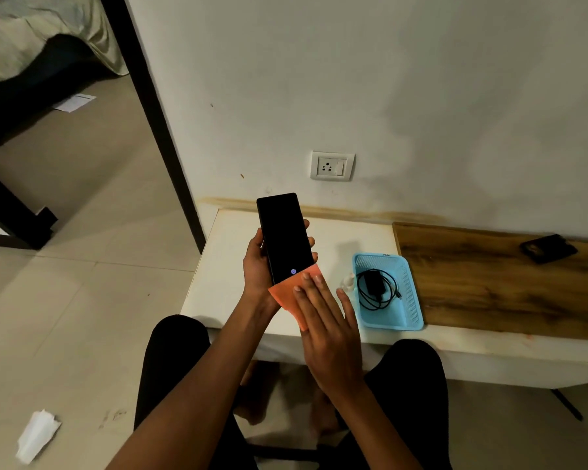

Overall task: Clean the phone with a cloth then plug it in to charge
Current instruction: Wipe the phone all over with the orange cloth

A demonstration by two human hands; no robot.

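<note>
My left hand (257, 266) holds a black phone (283, 235) upright over the white table, screen toward me, a small fingerprint icon lit near its bottom. An orange cloth (286, 293) covers the phone's lower end. My right hand (323, 320) lies flat on the cloth, fingers pressing it against the phone. A black charger with coiled cable (375, 288) lies in a light blue basket (411, 300) to the right. A white wall socket (332, 165) sits on the wall above the table.
The white table (218, 266) adjoins a wooden board (489, 283) with a dark object (549, 248) on it. A small clear bottle (348, 281) stands beside the basket. A crumpled white tissue (36, 435) lies on the floor left. My knees are under the table edge.
</note>
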